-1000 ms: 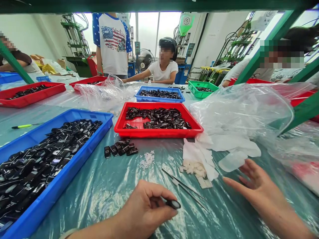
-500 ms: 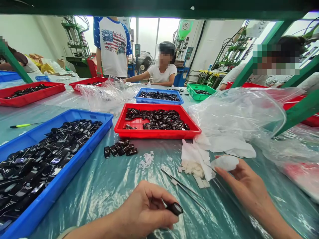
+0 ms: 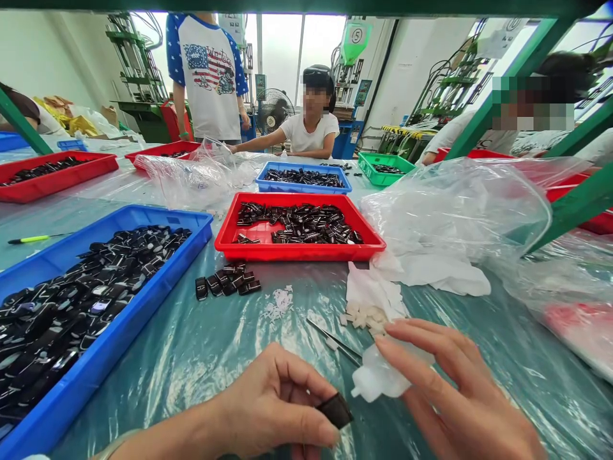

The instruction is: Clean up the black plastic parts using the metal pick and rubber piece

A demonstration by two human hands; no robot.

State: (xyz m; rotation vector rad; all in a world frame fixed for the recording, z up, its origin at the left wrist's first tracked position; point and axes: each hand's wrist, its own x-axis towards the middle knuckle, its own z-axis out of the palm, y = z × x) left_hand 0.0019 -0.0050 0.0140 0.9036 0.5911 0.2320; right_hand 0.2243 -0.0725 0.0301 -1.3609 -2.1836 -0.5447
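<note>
A person's two bare hands work at a table (image 3: pixel 205 338) covered in shiny plastic over green, with a red tray (image 3: pixel 299 252) of small black pieces standing in front of them. Nearer the person than the red tray, the left hand (image 3: pixel 282 402) has thumb and fingers clamped on one black piece (image 3: pixel 336 410), which is tilted, a flat dark face showing. To its right, also on the near side of the red tray, the right hand (image 3: pixel 460 383) has its fingers closed around a small translucent white bottle (image 3: pixel 383 374); the bottle's narrow tip points left, near the black piece but apart from it. Metal tweezers (image 3: pixel 330 337) lie between the red tray and the hands, partly hidden by the bottle. Just in front of the red tray are a loose cluster of black parts (image 3: pixel 227 279), a scatter of white crumbs (image 3: pixel 278 303), and a white sheet (image 3: pixel 371 287) with pale chunks (image 3: pixel 366 317) beside it. Left of the red tray is a large blue tray (image 3: pixel 143 314) full of similar black pieces; right of it spreads a clear plastic bag (image 3: pixel 454 211); beyond it sits a co-worker in a white shirt (image 3: pixel 311 135)
</note>
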